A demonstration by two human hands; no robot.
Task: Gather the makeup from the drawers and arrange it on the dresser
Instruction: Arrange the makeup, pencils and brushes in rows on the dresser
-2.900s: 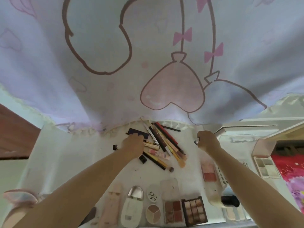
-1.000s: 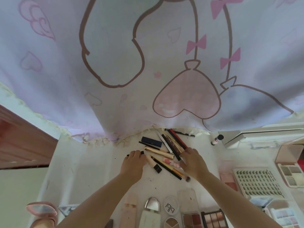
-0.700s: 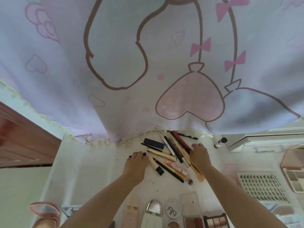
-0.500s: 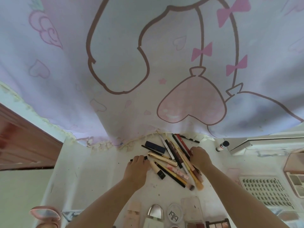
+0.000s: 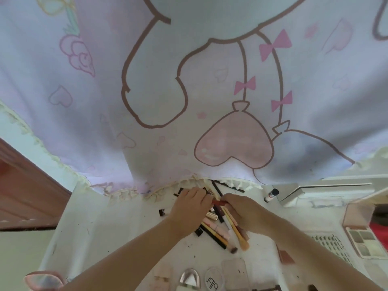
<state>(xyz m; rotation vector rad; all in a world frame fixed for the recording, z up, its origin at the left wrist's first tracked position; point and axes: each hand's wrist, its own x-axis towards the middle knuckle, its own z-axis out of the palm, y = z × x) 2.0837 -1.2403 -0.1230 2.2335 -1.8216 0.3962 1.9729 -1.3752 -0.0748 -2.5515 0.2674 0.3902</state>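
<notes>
A loose bundle of makeup pencils, brushes and tubes [image 5: 222, 229] lies on the white dresser top [image 5: 117, 223]. My left hand [image 5: 192, 204] and my right hand [image 5: 241, 208] press in on the far end of the bundle from both sides, fingers curled over the sticks. A red pencil [image 5: 218, 203] shows between the two hands. A short black cap [image 5: 162, 212] lies apart, left of my left hand. Which sticks each hand holds is hidden under the fingers.
A small white bottle with a black cap [image 5: 271, 195] lies right of the pile. An eyeshadow palette [image 5: 365, 240] and a lash tray [image 5: 331, 246] sit at the right. Compacts [image 5: 212, 280] line the near edge. A printed curtain [image 5: 189, 101] hangs over the back.
My two hands have closed together over the far end of the pile, pushing the sticks into a tighter bundle. The view has tilted up and nearer.
</notes>
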